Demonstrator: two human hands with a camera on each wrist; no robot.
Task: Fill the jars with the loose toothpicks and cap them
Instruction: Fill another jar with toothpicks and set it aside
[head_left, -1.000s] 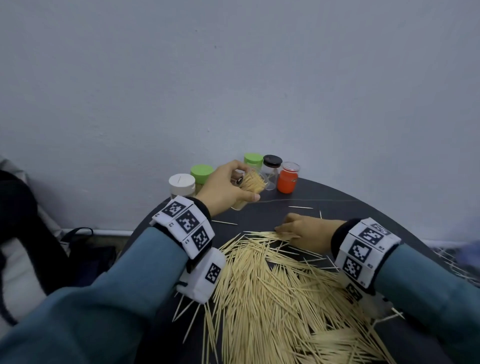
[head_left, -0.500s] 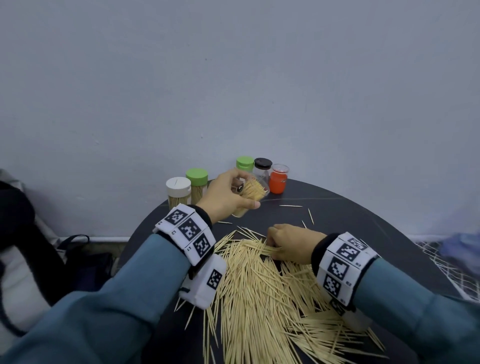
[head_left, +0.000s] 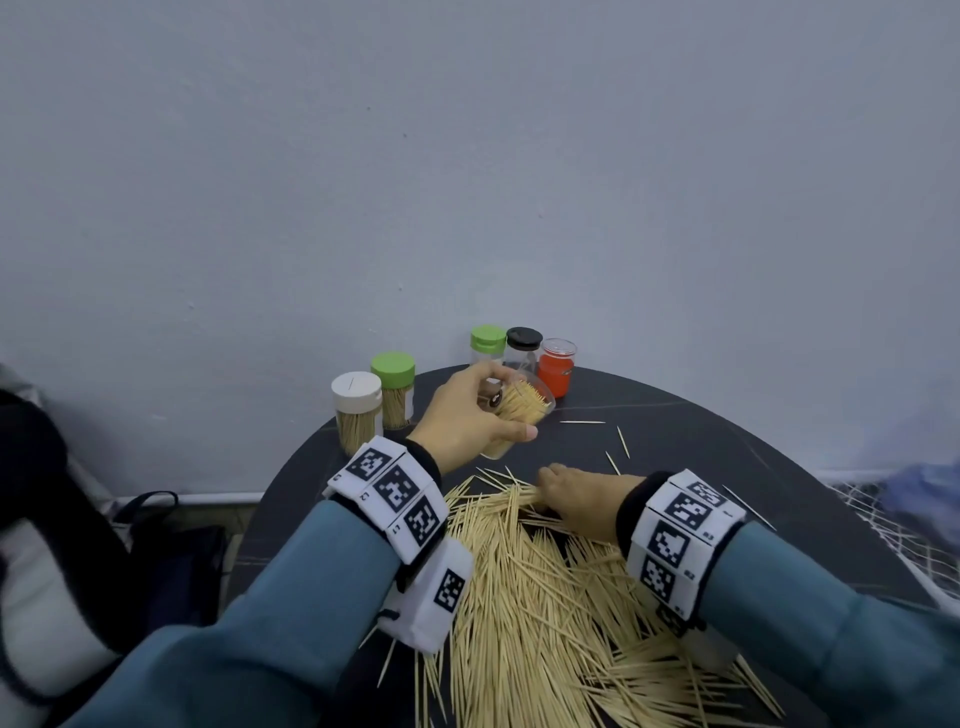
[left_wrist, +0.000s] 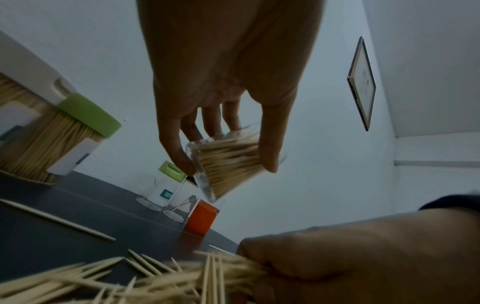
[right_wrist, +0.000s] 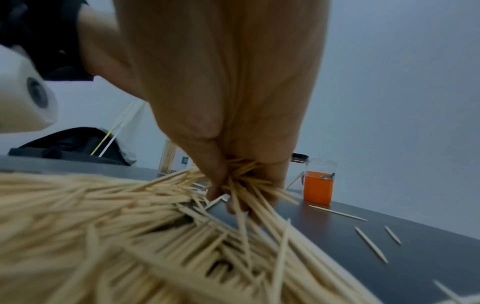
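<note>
Toothpicks heaped across dark round table from centre to 6 o'clock. Left hand curled round clear uncapped jar, tilted, partly filled, lifted near 11 o'clock. Right hand pinched a bundle at heap's 12 o'clock edge. Capped jars lined up at 10 to 12 o'clock.

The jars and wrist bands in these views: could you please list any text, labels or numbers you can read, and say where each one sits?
"TOO", cut off: teal label on the green-capped clear jar, left wrist view.
White labels on the filled green-lidded jar: unreadable.
Small marks beside the square codes on the left wrist band and right wrist band: too small to read.
</note>
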